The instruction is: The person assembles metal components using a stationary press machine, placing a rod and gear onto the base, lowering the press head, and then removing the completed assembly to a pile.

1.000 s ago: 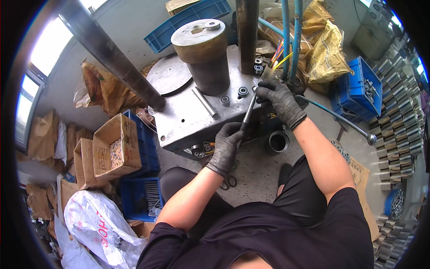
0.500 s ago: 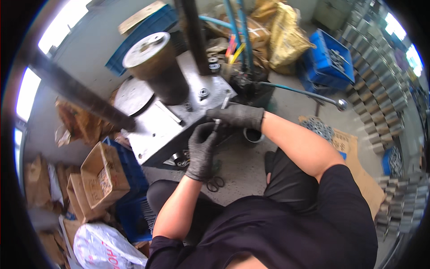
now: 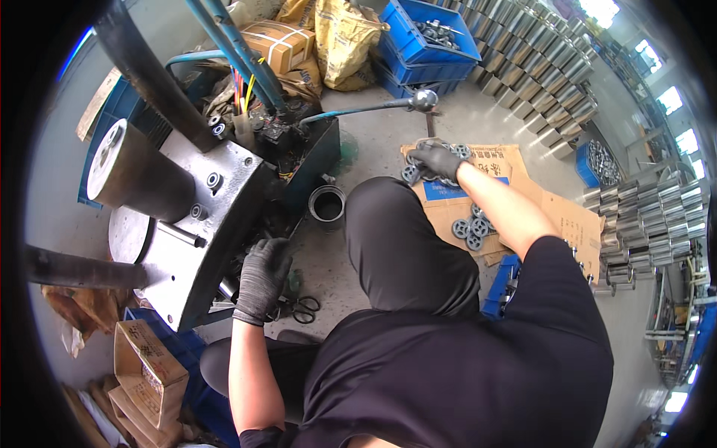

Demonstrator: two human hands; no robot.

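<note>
My right hand (image 3: 437,160), in a dark glove, reaches out to the right over a group of grey spoked wheels (image 3: 410,175) on a flat cardboard sheet (image 3: 508,160). Its fingers curl down and grip one wheel, partly hidden under the glove. More of these wheels (image 3: 473,228) lie nearer on the same cardboard. Beside the edge of a steel press table (image 3: 181,272), my gloved left hand (image 3: 263,280) is held with its fingers bent together; what they hold, if anything, is hidden. Small bearings (image 3: 214,181) sit on the table next to a thick metal cylinder (image 3: 142,175).
A blue lever (image 3: 366,110) with a ball end juts out ahead. A dark round can (image 3: 327,204) and scissors (image 3: 305,310) are on the floor. Blue crates (image 3: 429,56) stand far off, with stacked metal tubes (image 3: 523,67) to the right. Cardboard boxes (image 3: 153,373) fill the lower left.
My hands, together on a thin rod at the table before, are apart now. The right has gone across to the wheels; the left stays near the table. The view has swung right.
</note>
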